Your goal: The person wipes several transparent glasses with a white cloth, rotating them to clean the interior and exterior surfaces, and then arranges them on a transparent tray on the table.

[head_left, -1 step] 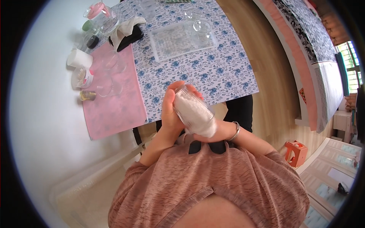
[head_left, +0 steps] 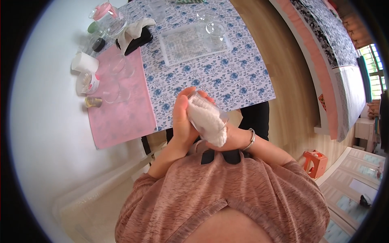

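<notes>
In front of my body, a clear drinking glass (head_left: 223, 116) is tilted with its base away from me. My left hand (head_left: 183, 118) is closed around the glass near its base, the thumb along the side. A white cloth (head_left: 204, 118) fills the inside and bulges out at the near end. My right hand (head_left: 235, 137), with a silver bangle at the wrist, grips the cloth at the glass's mouth; its fingers are mostly hidden by the cloth and glass.
Ahead stands a table with a blue floral tablecloth (head_left: 214, 85). On it are a clear tray (head_left: 192, 47) with glassware and a pink mat (head_left: 125, 117) holding glass bowls. A paper roll (head_left: 85, 62), a small jar and a pink-lidded pitcher (head_left: 104, 11) line the wall. An orange stool (head_left: 315, 163) stands right.
The white cloth has shifted and turned slightly within the glass, and its loose end at the mouth has moved a little left. My right hand has moved slightly; the table things stay put.
</notes>
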